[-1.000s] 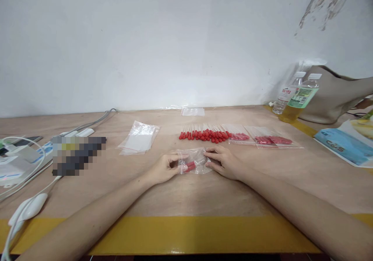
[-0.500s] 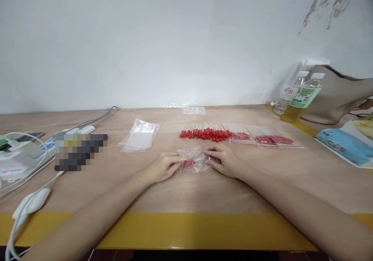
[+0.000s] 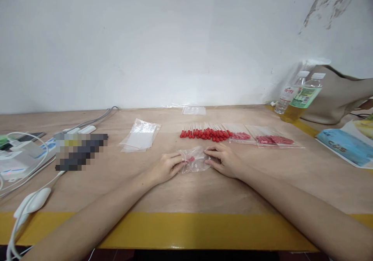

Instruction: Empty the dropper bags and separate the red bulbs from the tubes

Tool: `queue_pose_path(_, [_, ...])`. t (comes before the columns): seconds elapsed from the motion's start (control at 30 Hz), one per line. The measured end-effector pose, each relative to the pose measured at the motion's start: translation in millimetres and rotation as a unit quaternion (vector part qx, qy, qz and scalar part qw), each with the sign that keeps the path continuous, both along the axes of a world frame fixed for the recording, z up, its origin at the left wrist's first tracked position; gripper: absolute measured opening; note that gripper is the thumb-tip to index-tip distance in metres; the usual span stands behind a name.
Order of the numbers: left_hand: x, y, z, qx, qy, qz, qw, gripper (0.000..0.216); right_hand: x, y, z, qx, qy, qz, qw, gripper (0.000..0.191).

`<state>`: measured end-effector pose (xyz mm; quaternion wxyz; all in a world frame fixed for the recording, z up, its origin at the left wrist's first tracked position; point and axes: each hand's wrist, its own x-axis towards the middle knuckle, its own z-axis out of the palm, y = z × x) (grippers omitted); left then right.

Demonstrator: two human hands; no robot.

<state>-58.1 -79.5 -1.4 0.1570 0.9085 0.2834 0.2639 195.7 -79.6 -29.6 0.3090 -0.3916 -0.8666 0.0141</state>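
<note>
A small clear zip bag [image 3: 196,160] with red-tipped sticks inside lies on the wooden table [image 3: 186,191] between my hands. My left hand [image 3: 165,167] pinches the bag's left end, fingers closed on it. Against the bag's right end my right hand [image 3: 223,159] rests with its fingers curled, holding it. Just behind the bag lies a row of loose red-tipped sticks [image 3: 204,133]. Right of that row are filled clear bags [image 3: 266,139] with red pieces in them.
A stack of empty clear bags [image 3: 140,136] lies at the back left, another bag [image 3: 194,110] near the wall. Cables, a power strip and white devices [image 3: 29,152] crowd the left. Two bottles [image 3: 297,95], a beige bag and a blue packet [image 3: 344,146] stand right. Yellow tape [image 3: 186,230] edges the table front.
The red pieces in the bag have shifted left towards my left fingers. Both hands have stayed on the bag, with my left fingers closing further over its end.
</note>
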Motion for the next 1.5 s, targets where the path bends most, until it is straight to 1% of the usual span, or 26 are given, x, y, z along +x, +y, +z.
queue_pose_path(0.07, [-2.6, 2.0, 2.5, -0.043, -0.032, 0.040, 0.998, 0.031, 0.9, -1.0, 1.3, -0.005, -0.001, -0.001, 1.000, 0.032])
queue_pose_path(0.13, [-11.3, 6.4, 8.6, -0.115, -0.062, 0.073, 0.989, 0.031, 1.6, -2.4, 3.1, -0.010, -0.003, -0.005, 1.000, 0.032])
queue_pose_path(0.2, [-27.2, 12.3, 18.2, -0.175, -0.089, 0.105, 0.975, 0.030, 1.9, -3.5, 4.6, -0.017, -0.005, -0.005, 1.000, 0.032])
queue_pose_path(0.27, [-48.5, 18.3, 30.2, -0.198, -0.102, 0.153, 0.963, 0.028, 2.2, -4.1, 5.3, -0.021, -0.005, -0.003, 1.000, 0.032])
queue_pose_path(0.33, [-70.1, 23.3, 42.5, -0.194, -0.138, 0.215, 0.947, 0.028, 2.3, -3.9, 5.0, -0.021, -0.007, -0.002, 1.000, 0.032])
queue_pose_path(0.4, [-85.4, 27.6, 53.3, -0.170, -0.213, 0.274, 0.923, 0.032, 2.4, -3.4, 4.5, -0.020, -0.008, -0.002, 1.000, 0.032])
queue_pose_path(0.47, [-89.7, 32.7, 61.1, -0.125, -0.265, 0.304, 0.906, 0.037, 2.2, -3.1, 4.4, -0.020, -0.008, -0.002, 1.000, 0.031])
queue_pose_path(0.5, [-87.1, 36.2, 63.6, -0.099, -0.273, 0.309, 0.906, 0.038, 2.0, -3.1, 4.6, -0.020, -0.007, -0.001, 1.000, 0.030])
queue_pose_path(0.57, [-73.1, 45.6, 65.6, -0.035, -0.250, 0.309, 0.917, 0.036, 1.7, -3.7, 5.8, -0.021, -0.010, 0.000, 1.000, 0.030])
queue_pose_path(0.67, [-37.2, 63.7, 61.3, 0.075, -0.146, 0.294, 0.942, 0.029, 1.4, -5.3, 8.3, -0.025, -0.018, -0.002, 1.000, 0.030])
queue_pose_path(0.7, [-23.5, 69.7, 58.4, 0.094, -0.109, 0.281, 0.949, 0.028, 1.3, -5.9, 9.0, -0.026, -0.020, -0.003, 0.999, 0.030])
queue_pose_path(0.77, [3.3, 80.1, 51.0, 0.098, -0.027, 0.252, 0.962, 0.026, 1.3, -6.7, 9.6, -0.026, -0.021, -0.003, 0.999, 0.030])
queue_pose_path(0.8, [15.4, 84.2, 47.0, 0.104, 0.016, 0.252, 0.962, 0.024, 1.3, -6.8, 9.6, -0.025, -0.020, -0.003, 0.999, 0.030])
queue_pose_path(0.87, [35.6, 90.4, 38.9, 0.108, 0.050, 0.245, 0.962, 0.020, 1.4, -6.8, 9.4, -0.024, -0.021, -0.002, 0.999, 0.031])
queue_pose_path(0.97, [54.7, 97.0, 28.9, 0.110, 0.106, 0.231, 0.961, 0.020, 1.4, -6.6, 9.5, -0.025, -0.022, -0.002, 0.999, 0.031])
queue_pose_path(1.1, [63.3, 103.6, 22.8, 0.099, 0.130, 0.207, 0.965, 0.021, 0.8, -7.4, 11.4, -0.032, -0.025, -0.005, 0.999, 0.032])
queue_pose_path(1.23, [60.0, 99.8, 29.2, 0.085, 0.141, 0.197, 0.966, 0.015, 0.6, -7.7, 11.6, -0.028, -0.024, -0.009, 0.999, 0.032])
queue_pose_path(1.3, [55.2, 89.9, 35.8, 0.088, 0.136, 0.204, 0.966, 0.019, 0.8, -7.5, 10.7, -0.026, -0.022, -0.011, 0.999, 0.032])
queue_pose_path(1.4, [44.4, 64.2, 43.1, 0.105, 0.090, 0.202, 0.970, 0.024, 0.9, -7.0, 9.2, -0.023, -0.016, -0.005, 1.000, 0.032])
queue_pose_path(1.43, [40.1, 53.7, 43.4, 0.103, 0.071, 0.189, 0.974, 0.025, 0.9, -6.7, 8.8, -0.022, -0.014, -0.002, 1.000, 0.032])
queue_pose_path(1.5, [30.8, 33.1, 39.6, 0.065, 0.067, 0.135, 0.986, 0.030, 1.0, -5.8, 8.1, -0.020, -0.014, 0.004, 1.000, 0.032])
